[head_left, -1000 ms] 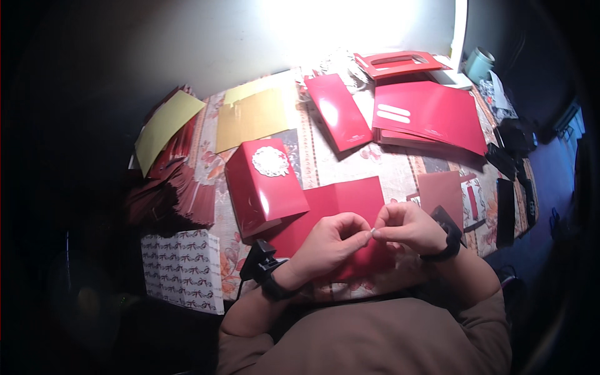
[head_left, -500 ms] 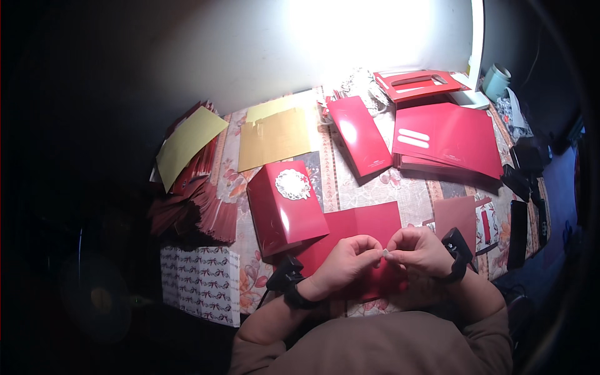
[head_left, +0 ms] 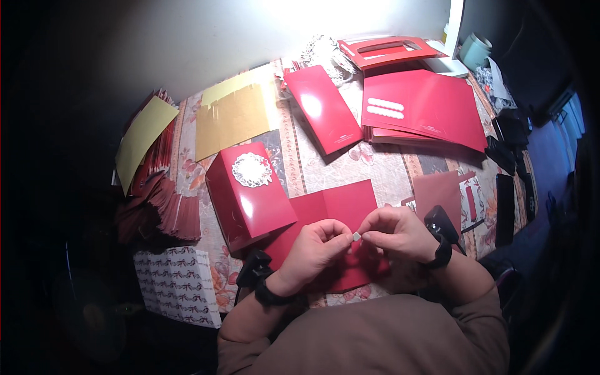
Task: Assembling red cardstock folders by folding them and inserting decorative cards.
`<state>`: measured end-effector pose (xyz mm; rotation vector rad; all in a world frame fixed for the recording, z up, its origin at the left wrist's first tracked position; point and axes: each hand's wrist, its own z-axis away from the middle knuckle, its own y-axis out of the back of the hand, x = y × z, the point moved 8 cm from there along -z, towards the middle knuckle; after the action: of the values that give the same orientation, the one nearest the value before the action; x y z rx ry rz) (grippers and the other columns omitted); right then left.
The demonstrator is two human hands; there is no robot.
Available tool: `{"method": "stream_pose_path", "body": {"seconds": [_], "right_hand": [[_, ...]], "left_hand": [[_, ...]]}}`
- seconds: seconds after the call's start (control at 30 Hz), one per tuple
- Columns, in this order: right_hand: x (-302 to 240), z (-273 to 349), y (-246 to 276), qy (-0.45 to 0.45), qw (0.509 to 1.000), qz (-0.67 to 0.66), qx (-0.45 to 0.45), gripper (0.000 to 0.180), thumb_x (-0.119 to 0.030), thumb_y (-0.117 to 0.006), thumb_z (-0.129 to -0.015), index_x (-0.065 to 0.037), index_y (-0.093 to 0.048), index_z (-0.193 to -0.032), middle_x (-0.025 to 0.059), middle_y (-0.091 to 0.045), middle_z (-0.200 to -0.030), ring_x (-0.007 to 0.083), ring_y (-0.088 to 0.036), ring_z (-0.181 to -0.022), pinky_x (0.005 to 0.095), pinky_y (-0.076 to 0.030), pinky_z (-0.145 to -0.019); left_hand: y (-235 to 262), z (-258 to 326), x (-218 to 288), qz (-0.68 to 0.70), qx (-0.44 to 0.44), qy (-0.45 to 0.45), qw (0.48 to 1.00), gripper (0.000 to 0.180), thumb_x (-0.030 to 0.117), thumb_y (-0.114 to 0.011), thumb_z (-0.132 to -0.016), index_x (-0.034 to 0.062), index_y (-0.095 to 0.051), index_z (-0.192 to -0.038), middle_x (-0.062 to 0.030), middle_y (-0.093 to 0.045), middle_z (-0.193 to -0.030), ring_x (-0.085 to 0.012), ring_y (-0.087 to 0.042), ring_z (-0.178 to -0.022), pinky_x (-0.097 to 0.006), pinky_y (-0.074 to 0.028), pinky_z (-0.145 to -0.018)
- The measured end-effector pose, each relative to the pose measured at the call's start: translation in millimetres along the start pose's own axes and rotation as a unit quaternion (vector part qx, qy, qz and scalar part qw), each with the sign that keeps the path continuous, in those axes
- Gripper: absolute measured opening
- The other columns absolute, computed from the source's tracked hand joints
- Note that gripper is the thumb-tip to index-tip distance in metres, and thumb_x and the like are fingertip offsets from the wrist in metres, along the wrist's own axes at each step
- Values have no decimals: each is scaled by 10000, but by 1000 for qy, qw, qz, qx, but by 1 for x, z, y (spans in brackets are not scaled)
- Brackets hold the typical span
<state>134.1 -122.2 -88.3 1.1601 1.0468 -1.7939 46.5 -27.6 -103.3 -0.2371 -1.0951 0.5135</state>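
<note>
Together, the left hand (head_left: 319, 247) and right hand (head_left: 397, 232) pinch a tiny white square (head_left: 356, 236) above the folded red card (head_left: 334, 215), just right of the red box (head_left: 249, 194).

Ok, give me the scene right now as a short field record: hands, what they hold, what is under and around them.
left hand: fingertips pinch a small pale square piece
right hand: fingertips meet the same piece from the other side
under the hands: flat red folded card on a patterned tablecloth
left of the hands: red box with a white lace round, tilted
far side: stack of red sheets, one long red panel, gold sheets
far left: yellow sheet over dark red stacks
wrists: black bands on both
</note>
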Motion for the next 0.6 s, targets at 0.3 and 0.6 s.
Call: {"method": "stream_pose_path", "body": {"seconds": [0.3, 0.6], "right_hand": [[2, 1, -3, -20, 999, -19, -19, 72, -37, -581, -881, 14, -603, -925, 16, -607, -750, 51, -550, -620, 198, -449, -552], [-16, 10, -3, 136, 985, 95, 55, 98, -46, -659, -831, -5, -620, -911, 18, -641, -755, 60, -578, -618, 211, -474, -549]], "left_hand": [[-3, 1, -4, -10, -15, 1, 1000, 115, 151, -585, -908, 36, -587, -920, 42, -562, -717, -5, -475, -585, -145, -346, -496], [-7, 1, 6, -38, 5, -85, 996, 121, 161, -574, -919, 53, -574, -973, 20, -601, -787, 8, -459, -586, -140, -320, -474]]}}
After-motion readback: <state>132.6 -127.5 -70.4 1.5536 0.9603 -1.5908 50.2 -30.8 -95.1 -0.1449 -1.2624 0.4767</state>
